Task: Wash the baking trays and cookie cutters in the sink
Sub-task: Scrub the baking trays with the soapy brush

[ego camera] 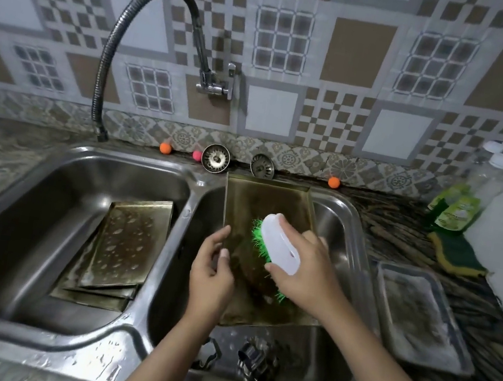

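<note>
The right hand point(306, 271) is curled round a white brush point(281, 244) with green bristles, pressing the bristles down on a brownish baking tray point(261, 201). This tray leans in the right basin of the steel double sink point(164, 275), its far edge propped against the sink's back rim and its near edge lower, down inside the basin. The left hand point(213, 270) grips the tray's left edge, the thumb lying on its face and the fingers curled behind.

Right of the leaning tray a strip of bare basin shows up to the sink's right rim. Below the tray's near edge, on the floor of the right basin, lie metal cookie cutters point(256, 359), blurred and hard to count.

In the left basin of the sink a stack of flat trays point(126, 243) leans against the dividing wall, the top one beaded with water; the rest of that basin floor is open.

On the counter just right of the sink lies a grey tray point(421, 316) dusted with white residue. Behind it sit a green and yellow sponge point(454, 255) and two bottles point(473, 196). A bent hose tap point(126, 38) arches over the sink's back left corner.
</note>
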Tool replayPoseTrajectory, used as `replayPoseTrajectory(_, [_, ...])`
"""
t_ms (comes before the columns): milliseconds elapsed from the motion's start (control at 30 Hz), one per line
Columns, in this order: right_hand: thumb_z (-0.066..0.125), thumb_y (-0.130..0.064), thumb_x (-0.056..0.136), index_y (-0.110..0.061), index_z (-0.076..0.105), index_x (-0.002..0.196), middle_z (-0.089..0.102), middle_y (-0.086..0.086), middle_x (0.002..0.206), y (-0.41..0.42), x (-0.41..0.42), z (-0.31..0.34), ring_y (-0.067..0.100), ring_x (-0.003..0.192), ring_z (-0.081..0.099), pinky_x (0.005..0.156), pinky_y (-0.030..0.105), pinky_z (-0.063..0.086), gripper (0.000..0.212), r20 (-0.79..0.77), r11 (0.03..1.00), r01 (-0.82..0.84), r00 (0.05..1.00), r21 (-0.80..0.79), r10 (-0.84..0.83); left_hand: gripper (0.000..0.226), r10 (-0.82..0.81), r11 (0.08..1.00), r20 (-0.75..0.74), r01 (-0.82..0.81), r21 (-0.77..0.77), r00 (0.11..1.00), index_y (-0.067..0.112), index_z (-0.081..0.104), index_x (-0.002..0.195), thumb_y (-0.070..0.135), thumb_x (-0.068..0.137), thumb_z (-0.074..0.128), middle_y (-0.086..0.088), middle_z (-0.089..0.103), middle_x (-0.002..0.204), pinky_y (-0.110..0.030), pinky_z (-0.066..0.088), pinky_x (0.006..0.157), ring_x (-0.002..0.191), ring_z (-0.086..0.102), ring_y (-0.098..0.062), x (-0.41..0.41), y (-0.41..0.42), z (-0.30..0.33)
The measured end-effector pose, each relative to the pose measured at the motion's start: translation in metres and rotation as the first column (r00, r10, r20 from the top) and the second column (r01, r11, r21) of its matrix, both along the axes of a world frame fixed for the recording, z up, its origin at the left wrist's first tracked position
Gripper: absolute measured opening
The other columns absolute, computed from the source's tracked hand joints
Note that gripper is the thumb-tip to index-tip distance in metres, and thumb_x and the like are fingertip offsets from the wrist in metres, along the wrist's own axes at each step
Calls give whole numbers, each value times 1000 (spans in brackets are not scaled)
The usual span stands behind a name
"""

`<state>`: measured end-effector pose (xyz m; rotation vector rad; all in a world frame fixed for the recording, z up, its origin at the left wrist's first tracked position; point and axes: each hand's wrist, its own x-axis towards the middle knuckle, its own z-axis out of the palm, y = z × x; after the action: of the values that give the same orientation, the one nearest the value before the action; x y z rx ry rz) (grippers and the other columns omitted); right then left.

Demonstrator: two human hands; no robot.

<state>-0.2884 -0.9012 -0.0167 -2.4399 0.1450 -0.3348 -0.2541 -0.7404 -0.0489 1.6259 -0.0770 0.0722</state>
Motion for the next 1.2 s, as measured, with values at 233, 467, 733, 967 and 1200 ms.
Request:
replayPoseTrajectory(233, [70,-26,75,-26,32,148,44,5,96,-1,26,-3,30,102,45,83,36,42,83,145,982,185,973,-39,-177,40,-116,993,97,117,-3,989,27,58,123,1,95,45,8,61,126,-25,47,97,115,58,-5,-6,16,-4])
replayPoseTrajectory(467, [56,-41,68,-23,39,146,42,-1,87,64,13,-9,26,87,50,75,34,48,82,216,997,69,975,-35,-60,43,-55,997,143,61,-37,988,29,56,118,-4,94,45,13,59,123,-12,41,97,119,54,-6,24,20,0])
replayPoseTrajectory(733, [62,-42,70,-24,36,147,48,5,94,8,49,1,31,97,52,79,36,48,84,195,936,339,916,92,-351,37,-235,971,214,239,7,948,21,59,126,9,93,46,9,62,126,-30,47,99,119,57,-9,18,6,-6])
replayPoseTrajectory(967, [67,-38,75,-24,33,148,43,2,94,0,25,-19,26,93,50,71,29,39,81,166,969,242,959,-54,-231,38,-188,981,196,193,-9,962,27,58,124,12,91,45,13,61,125,-25,45,100,119,55,-4,35,23,-3])
replayPoseTrajectory(1200, [55,-45,70,-26,36,147,40,-2,84,49,33,-2,25,88,48,74,35,47,81,213,995,87,974,-55,-73,38,-195,975,147,207,-75,970,20,57,123,0,91,47,7,63,123,-20,45,95,116,58,-6,32,10,-3])
